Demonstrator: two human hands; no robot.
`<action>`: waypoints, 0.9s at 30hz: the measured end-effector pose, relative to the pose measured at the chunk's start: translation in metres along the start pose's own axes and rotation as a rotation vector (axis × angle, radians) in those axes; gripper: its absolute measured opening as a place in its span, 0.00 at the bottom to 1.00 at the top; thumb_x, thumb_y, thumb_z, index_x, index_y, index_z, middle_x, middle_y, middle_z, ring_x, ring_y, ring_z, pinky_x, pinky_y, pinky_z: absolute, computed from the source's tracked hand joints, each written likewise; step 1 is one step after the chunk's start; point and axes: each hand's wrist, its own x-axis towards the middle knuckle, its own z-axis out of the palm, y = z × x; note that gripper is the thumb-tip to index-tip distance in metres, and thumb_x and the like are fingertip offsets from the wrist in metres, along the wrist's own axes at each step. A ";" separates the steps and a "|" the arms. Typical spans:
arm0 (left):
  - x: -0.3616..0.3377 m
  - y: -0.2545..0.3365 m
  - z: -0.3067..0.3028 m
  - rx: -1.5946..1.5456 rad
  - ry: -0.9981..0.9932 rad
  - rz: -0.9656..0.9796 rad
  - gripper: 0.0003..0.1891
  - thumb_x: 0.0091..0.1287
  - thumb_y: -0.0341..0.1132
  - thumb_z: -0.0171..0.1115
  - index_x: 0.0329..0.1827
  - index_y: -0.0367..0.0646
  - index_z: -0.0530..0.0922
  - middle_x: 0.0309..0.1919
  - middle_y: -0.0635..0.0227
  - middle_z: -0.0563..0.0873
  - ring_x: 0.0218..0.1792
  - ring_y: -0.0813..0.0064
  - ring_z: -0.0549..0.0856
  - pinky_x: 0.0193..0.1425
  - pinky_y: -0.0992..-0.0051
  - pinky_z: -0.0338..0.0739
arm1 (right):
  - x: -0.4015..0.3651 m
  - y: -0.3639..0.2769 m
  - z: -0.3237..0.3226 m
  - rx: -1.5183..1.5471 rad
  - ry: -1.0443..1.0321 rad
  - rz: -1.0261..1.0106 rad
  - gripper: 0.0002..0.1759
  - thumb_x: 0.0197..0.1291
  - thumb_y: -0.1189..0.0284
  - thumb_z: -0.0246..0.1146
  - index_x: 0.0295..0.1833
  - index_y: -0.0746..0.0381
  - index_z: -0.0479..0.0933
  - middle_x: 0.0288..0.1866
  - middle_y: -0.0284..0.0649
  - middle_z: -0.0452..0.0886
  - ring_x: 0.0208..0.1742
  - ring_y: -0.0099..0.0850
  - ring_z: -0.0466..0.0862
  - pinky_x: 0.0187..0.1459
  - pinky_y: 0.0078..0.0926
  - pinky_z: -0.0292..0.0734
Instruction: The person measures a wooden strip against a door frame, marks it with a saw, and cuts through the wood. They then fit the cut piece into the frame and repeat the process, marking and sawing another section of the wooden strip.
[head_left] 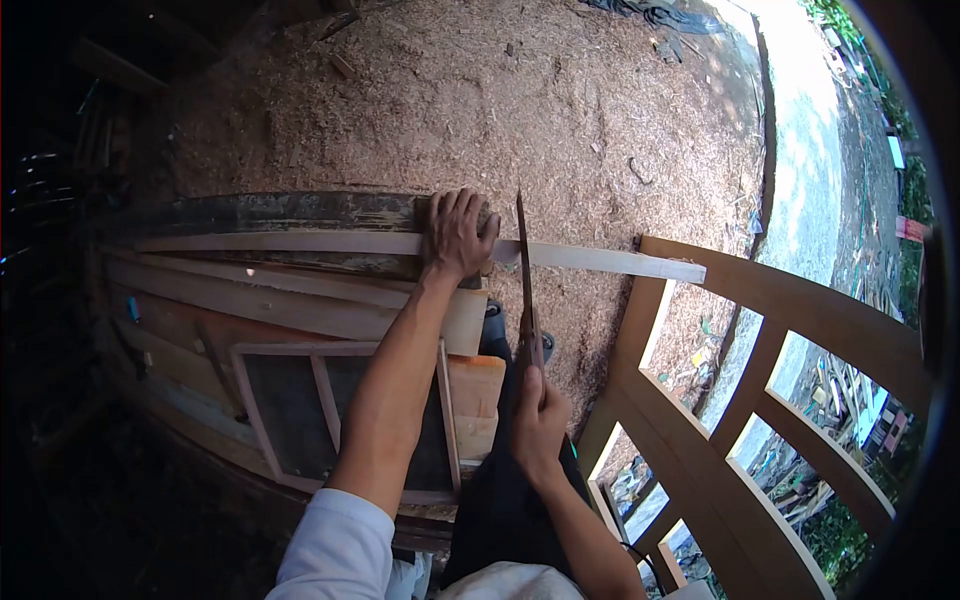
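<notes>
A long, pale wooden strip (610,260) runs across the view, lying on a dark weathered beam (310,212) and jutting out past its right end. My left hand (460,235) presses down over the strip near the beam's end, fingers bent over it. Just right of that hand, a handsaw (526,280) crosses the strip, its thin blade seen almost edge-on and pointing away from me. My right hand (541,420) is closed around the saw's handle, close in front of my body.
Boards (340,308) lie side by side left of me, with a small mesh-filled wooden frame (247,385) on them. To the right stands a large wooden lattice frame (790,285), close to the strip's free end. Wood shavings (560,110) cover the ground ahead.
</notes>
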 end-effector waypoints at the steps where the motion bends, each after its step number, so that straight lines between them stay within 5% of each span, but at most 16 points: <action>1: -0.001 0.000 0.000 0.022 0.002 0.002 0.15 0.64 0.44 0.58 0.46 0.42 0.76 0.43 0.61 0.79 0.52 0.60 0.75 0.66 0.57 0.60 | 0.024 0.001 0.010 -0.044 0.023 -0.043 0.26 0.72 0.63 0.55 0.23 0.71 0.71 0.13 0.34 0.64 0.19 0.17 0.65 0.21 0.28 0.59; 6: -0.003 -0.002 0.005 -0.030 0.031 0.018 0.15 0.64 0.43 0.57 0.48 0.43 0.76 0.43 0.60 0.78 0.51 0.58 0.75 0.67 0.54 0.58 | 0.080 -0.019 0.029 -0.119 0.025 -0.022 0.25 0.71 0.64 0.55 0.23 0.71 0.71 0.13 0.38 0.61 0.19 0.17 0.64 0.21 0.31 0.59; 11: -0.001 -0.003 0.005 0.020 0.020 0.014 0.16 0.64 0.43 0.57 0.49 0.43 0.76 0.42 0.60 0.79 0.51 0.58 0.76 0.67 0.54 0.59 | -0.019 -0.007 -0.009 0.096 -0.033 0.050 0.26 0.72 0.64 0.54 0.23 0.70 0.71 0.13 0.34 0.61 0.19 0.16 0.64 0.20 0.27 0.57; 15: -0.002 0.000 0.003 0.027 0.043 0.050 0.16 0.64 0.43 0.58 0.49 0.42 0.76 0.42 0.59 0.79 0.51 0.58 0.76 0.66 0.55 0.59 | 0.080 -0.015 0.031 -0.104 0.029 -0.105 0.24 0.71 0.65 0.54 0.25 0.73 0.72 0.12 0.45 0.64 0.17 0.19 0.68 0.21 0.32 0.60; 18: -0.001 0.001 0.001 0.036 0.041 0.058 0.14 0.64 0.42 0.58 0.47 0.43 0.77 0.42 0.59 0.79 0.50 0.57 0.77 0.65 0.57 0.61 | 0.076 -0.022 0.028 -0.107 0.040 -0.108 0.24 0.71 0.65 0.55 0.27 0.75 0.74 0.13 0.49 0.66 0.17 0.20 0.69 0.21 0.34 0.63; 22: -0.004 0.001 0.001 0.065 0.016 0.048 0.14 0.64 0.41 0.58 0.47 0.43 0.77 0.42 0.59 0.80 0.50 0.57 0.77 0.64 0.58 0.61 | -0.018 -0.005 -0.016 0.021 -0.035 -0.001 0.22 0.70 0.66 0.57 0.26 0.73 0.74 0.12 0.38 0.63 0.19 0.15 0.68 0.20 0.30 0.61; 27: -0.001 0.000 0.003 0.035 0.052 0.073 0.14 0.64 0.42 0.57 0.47 0.43 0.77 0.41 0.60 0.79 0.49 0.58 0.77 0.64 0.57 0.61 | 0.072 -0.004 0.016 -0.061 -0.003 -0.092 0.28 0.71 0.61 0.55 0.22 0.73 0.70 0.12 0.45 0.62 0.16 0.22 0.66 0.21 0.36 0.59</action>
